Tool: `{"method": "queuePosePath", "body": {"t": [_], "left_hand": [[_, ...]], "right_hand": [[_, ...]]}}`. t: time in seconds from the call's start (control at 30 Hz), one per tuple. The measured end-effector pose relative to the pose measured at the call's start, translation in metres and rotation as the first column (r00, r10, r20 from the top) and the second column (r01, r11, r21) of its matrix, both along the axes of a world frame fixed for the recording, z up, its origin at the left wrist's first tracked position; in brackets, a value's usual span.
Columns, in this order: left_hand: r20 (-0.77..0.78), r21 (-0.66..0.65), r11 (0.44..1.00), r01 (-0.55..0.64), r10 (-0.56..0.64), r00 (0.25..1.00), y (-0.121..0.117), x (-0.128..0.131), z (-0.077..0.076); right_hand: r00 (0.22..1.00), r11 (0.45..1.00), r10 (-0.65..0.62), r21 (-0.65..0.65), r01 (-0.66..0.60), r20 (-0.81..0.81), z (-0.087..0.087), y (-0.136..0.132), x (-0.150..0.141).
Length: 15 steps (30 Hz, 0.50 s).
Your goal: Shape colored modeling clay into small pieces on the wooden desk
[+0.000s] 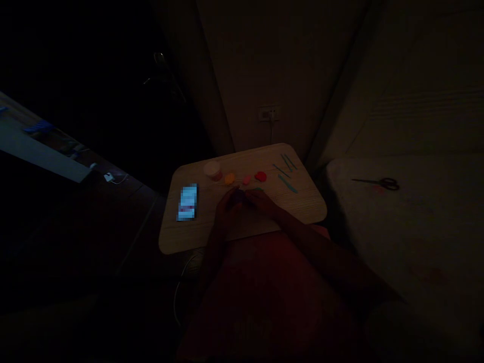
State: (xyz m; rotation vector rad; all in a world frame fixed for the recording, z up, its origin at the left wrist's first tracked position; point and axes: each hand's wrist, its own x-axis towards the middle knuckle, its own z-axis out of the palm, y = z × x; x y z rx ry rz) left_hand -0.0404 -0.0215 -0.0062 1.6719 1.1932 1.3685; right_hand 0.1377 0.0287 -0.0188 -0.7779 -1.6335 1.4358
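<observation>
Over the near part of the small wooden table [212,232], my left hand [226,203] and my right hand [260,202] come together around a dark purple lump of modelling clay [238,195]. The fingers of both hands are closed on it, though dim light hides their exact grip. Just beyond lie an orange clay lump [229,178], a pink piece [246,180] and a red piece [260,176]. A green bit [258,189] shows right at my right fingers. Behind the orange lump stands a pale tub [212,171].
A lit phone [187,202] lies on the table's left side. Several teal modelling tools [288,183] are spread at the right. Scissors [385,183] rest on a pale padded surface [412,227] to the right. A wall socket [268,114] holds a plugged cable behind the table.
</observation>
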Motion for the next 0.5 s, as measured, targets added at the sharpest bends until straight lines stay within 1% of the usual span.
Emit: {"method": "queuePosePath", "body": {"t": [0.07, 0.2, 0.37, 0.5], "left_hand": [[0.008, 0.0, 1.0, -0.002, 0.002, 1.0, 0.001, 0.0, 0.0], [0.018, -0.02, 0.999, -0.037, 0.038, 0.999, 0.002, 0.001, 0.002], [-0.002, -0.065, 0.988, -0.14, 0.14, 0.99, -0.001, 0.005, 0.009], [-0.001, -0.055, 0.972, -0.227, 0.227, 0.974, -0.003, 0.007, 0.011]], "right_hand": [[1.0, 1.0, 0.019, -0.014, -0.019, 0.005, -0.001, 0.0, 0.001], [0.998, 0.999, 0.025, 0.033, -0.027, 0.065, -0.001, 0.001, 0.002], [0.992, 0.99, 0.045, 0.128, -0.061, 0.121, -0.001, 0.001, 0.002], [0.986, 0.984, 0.055, 0.156, -0.08, 0.16, -0.001, 0.0, 0.002]]}}
